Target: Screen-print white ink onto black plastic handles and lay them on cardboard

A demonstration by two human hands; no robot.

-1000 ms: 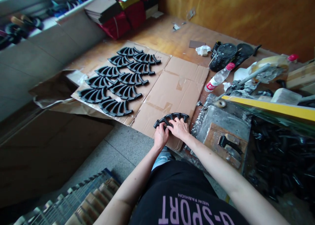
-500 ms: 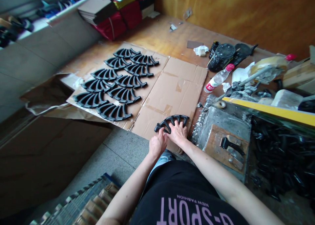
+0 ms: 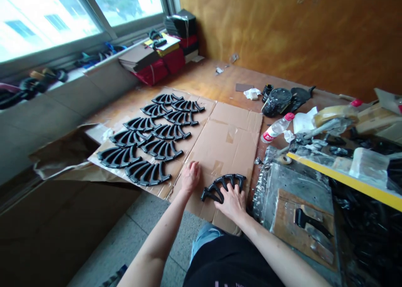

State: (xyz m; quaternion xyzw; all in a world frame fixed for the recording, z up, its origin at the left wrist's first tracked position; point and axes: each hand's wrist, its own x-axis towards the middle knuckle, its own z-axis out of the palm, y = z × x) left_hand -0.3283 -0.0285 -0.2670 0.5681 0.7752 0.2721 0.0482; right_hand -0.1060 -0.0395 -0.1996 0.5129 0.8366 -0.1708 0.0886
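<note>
A fan of curved black pieces lies on the near right part of a flattened cardboard sheet. My right hand rests over its right half, fingers spread and bent around the pieces, fingertips partly hidden among them. To the left, apart from that fan, my left hand is low over the cardboard. Its fingers are slightly bent, with no object visible in them. Several similar black fans lie in two overlapping rows on the left half of the cardboard.
Right of the cardboard stand a red-capped bottle and a stained black pot. A grey plate holds a wooden board with one black piece. A yellow-edged shelf lies above a dark heap of pieces. Red bundles sit by the window.
My left hand has left the near fan and moved left and forward over the cardboard. My right hand stays on the fan. The view has tilted up, showing the window.
</note>
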